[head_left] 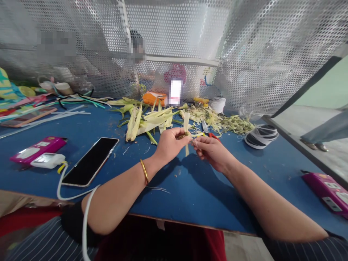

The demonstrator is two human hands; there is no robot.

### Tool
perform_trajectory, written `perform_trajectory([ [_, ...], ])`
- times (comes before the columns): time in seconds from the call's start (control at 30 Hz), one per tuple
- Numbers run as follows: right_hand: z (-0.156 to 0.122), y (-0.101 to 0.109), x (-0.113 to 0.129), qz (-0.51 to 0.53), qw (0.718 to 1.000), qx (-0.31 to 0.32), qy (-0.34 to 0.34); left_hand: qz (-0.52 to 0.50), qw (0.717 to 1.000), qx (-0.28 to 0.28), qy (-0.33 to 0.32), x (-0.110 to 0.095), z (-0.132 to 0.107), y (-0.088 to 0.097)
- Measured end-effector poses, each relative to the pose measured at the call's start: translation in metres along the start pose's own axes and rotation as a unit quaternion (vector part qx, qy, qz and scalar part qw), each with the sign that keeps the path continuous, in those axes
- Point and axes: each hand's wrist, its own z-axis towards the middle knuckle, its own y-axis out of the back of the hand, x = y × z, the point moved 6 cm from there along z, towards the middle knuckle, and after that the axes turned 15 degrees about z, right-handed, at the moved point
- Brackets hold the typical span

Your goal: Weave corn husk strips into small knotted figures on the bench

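Observation:
My left hand [170, 143] pinches a pale strip of corn husk [186, 122] that stands upright, its lower end showing below the fingers. Close beside it on the right, my right hand [209, 149] has its fingertips pressed together on a thin white thread [194, 140] that runs at the husk strip. Behind the hands lies a pile of green and yellow corn husks [152, 121]. Scissors with red handles [214, 136] rest just beyond my right hand, partly hidden by it. Where thread and husk meet is covered by my fingers.
A black phone [91, 161] and purple device [40, 150] with a white cable lie left. Husk scraps [231, 123] and a spool of white cord [261, 136] are at right, another purple device [327, 192] near the right edge. A perforated metal screen [176, 29] stands behind.

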Motion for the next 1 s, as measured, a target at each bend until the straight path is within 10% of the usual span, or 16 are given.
perform_trajectory([
  [0.07, -0.005, -0.006, 0.009, -0.131, 0.986, 0.001, 0.101, 0.025, 0.999, -0.02, 0.012, 0.003, 0.001, 0.002],
  [0.23, -0.032, -0.032, 0.031, -0.393, 0.848, 0.055, 0.352, 0.045, 0.999, -0.018, 0.02, 0.009, 0.002, 0.0],
  [0.53, -0.03, -0.017, 0.046, -0.371, 0.831, -0.021, 0.414, 0.032, 0.994, 0.103, -0.004, 0.006, -0.002, -0.015],
  [0.73, -0.021, -0.005, 0.036, -0.376, 0.875, -0.069, 0.298, 0.096, 0.984, 0.142, -0.057, -0.004, -0.006, -0.019],
  [1.0, -0.003, 0.005, 0.015, -0.06, 0.993, -0.048, 0.094, 0.027, 0.982, 0.148, -0.113, -0.017, -0.013, -0.018],
])
